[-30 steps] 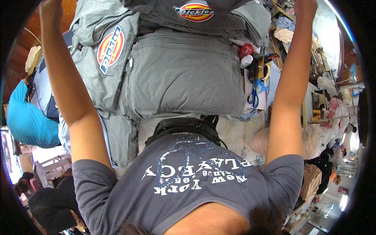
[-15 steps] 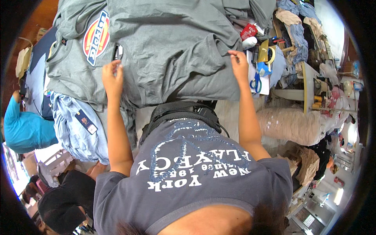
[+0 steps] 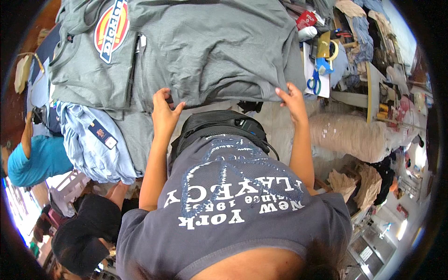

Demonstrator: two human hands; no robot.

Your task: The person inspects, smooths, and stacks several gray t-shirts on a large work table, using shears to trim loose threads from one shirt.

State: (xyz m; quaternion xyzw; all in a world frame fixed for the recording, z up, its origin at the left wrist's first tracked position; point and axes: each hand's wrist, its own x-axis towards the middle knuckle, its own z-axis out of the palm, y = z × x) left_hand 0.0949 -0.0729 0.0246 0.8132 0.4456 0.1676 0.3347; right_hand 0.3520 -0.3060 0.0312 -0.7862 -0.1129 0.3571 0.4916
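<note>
Both hands have drawn nearer, left hand (image 3: 164, 112) half-open, right hand (image 3: 293, 99) pinching the grey shirt (image 3: 219, 51) on the cluttered table (image 3: 280, 121).

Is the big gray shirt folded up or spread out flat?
Folded: the gray shirt shows a doubled near edge, which the left hand and right hand touch.

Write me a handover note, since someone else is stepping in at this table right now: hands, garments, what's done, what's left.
Left hand: on the near edge of the plain grey folded cotton garment, fingers part curled; grip unclear.
Right hand: fingertips pinching the same near edge at its right corner.
That garment lies flat on the table, folded over. Left of it lies a grey garment with a round red-and-yellow logo patch; a crumpled light blue shirt with a hang tag hangs off the edge.
Blue-handled scissors lie right.
Done: the fold-over. Left: probably squaring the near edge.
</note>
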